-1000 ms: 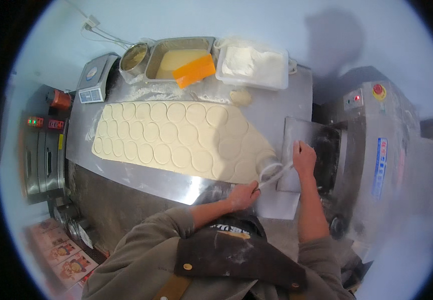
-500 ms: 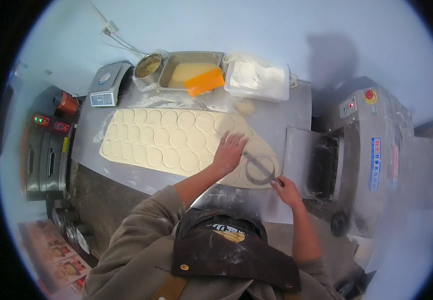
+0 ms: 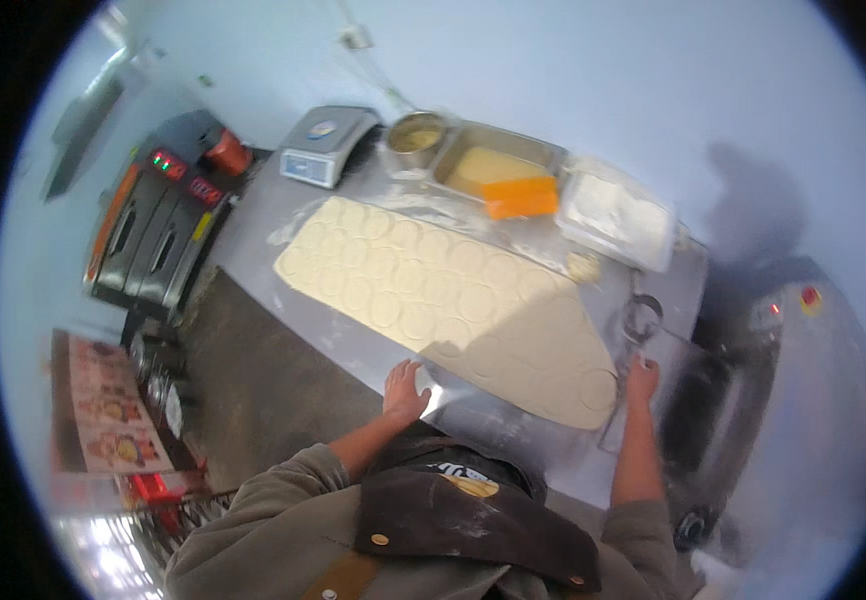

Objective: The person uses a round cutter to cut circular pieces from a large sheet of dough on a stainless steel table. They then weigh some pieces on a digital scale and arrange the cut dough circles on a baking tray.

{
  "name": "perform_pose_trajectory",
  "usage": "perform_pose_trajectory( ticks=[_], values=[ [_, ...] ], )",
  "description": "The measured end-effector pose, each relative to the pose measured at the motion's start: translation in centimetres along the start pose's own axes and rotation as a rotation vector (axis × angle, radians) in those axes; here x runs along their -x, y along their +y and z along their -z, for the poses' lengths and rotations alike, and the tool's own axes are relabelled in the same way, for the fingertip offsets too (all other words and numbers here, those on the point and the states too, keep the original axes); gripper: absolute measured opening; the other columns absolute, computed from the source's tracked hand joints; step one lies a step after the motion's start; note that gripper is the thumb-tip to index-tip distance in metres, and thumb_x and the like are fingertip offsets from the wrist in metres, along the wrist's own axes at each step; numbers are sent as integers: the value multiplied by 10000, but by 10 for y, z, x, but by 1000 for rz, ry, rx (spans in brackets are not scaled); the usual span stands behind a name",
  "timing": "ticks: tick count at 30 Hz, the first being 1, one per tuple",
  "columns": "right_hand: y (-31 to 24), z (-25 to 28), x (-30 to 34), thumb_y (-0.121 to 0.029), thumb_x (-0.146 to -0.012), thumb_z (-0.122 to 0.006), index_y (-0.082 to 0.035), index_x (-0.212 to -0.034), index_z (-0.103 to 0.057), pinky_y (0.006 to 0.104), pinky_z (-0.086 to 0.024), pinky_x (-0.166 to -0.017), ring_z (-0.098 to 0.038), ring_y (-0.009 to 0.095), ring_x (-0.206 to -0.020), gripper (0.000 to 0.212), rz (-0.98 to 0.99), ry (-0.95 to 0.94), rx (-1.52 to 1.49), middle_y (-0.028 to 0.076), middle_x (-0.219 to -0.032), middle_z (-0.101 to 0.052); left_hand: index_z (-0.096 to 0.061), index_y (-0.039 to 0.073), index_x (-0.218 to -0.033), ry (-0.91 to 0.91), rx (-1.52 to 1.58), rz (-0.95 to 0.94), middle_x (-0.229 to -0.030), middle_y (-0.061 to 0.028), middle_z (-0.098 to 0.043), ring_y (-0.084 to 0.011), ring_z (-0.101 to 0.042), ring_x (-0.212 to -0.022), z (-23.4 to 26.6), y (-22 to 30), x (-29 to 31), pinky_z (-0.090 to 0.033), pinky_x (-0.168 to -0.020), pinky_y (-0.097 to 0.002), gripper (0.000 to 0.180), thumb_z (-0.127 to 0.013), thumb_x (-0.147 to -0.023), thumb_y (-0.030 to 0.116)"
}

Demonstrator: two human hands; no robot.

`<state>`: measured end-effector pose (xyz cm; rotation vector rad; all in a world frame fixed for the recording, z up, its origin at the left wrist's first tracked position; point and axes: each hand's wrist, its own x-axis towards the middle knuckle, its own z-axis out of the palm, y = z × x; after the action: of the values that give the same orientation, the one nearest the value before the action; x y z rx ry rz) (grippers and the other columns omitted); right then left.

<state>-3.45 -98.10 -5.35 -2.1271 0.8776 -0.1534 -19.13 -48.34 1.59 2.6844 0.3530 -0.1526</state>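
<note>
A long pale sheet of dough [image 3: 431, 268] lies across the metal table, marked with rows of cut circles. My right hand [image 3: 642, 380] is beyond the dough's right end, its fingers closed at the handle of a round ring cutter [image 3: 643, 318]. The ring is off the dough, over the right side of the table; whether it touches the surface I cannot tell. My left hand [image 3: 406, 391] holds nothing, fingers apart, by the table's near edge just below the dough. A shadow falls over the dough's right half.
Along the back stand a scale [image 3: 325, 146], a metal pot [image 3: 415, 140], a metal tray [image 3: 498, 140] with an orange scraper [image 3: 520, 197], and a tub of flour [image 3: 617, 212]. A small dough lump [image 3: 583, 266] sits nearby. A machine [image 3: 798, 370] borders the right; an oven [image 3: 158, 235] the left.
The cutter has come off the dough to the right in my right hand. My left hand has drawn back from above the dough toward me. The view has turned, shifting the scene.
</note>
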Motion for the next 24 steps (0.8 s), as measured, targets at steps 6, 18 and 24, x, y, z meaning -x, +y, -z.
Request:
perform_pose_trajectory(
  ticks=[6,18,24],
  values=[
    [35,5,-11,-317,-926,-710,106,-1266,-627,490,-531,-961,-677,416,-1098,549,61,64,305,293,-1226,-684,-543,43,-1403,5,20,438,-1388,-219,-550,-393,-528,-1322,37,-137,6,-462,-1114,-475,654,-752,-845,312],
    [38,-24,74,-294,-998,-602,-82,-1158,-713,464,-470,-863,-629,342,-1078,288,233,222,1417,143,-1162,-667,-477,44,-1502,315,206,703,-1488,-239,-535,-407,-521,-1384,171,-414,-260,-452,-1144,-480,808,-765,-847,419],
    [-70,-79,174,-197,-997,-653,22,-1203,-665,518,-447,-1059,-562,398,-1231,301,257,124,647,213,-1285,-618,-652,69,-1310,32,375,940,-1344,-152,-680,-323,-662,-1212,221,-485,-375,-539,-1006,-441,599,-810,-817,370]
  ],
)
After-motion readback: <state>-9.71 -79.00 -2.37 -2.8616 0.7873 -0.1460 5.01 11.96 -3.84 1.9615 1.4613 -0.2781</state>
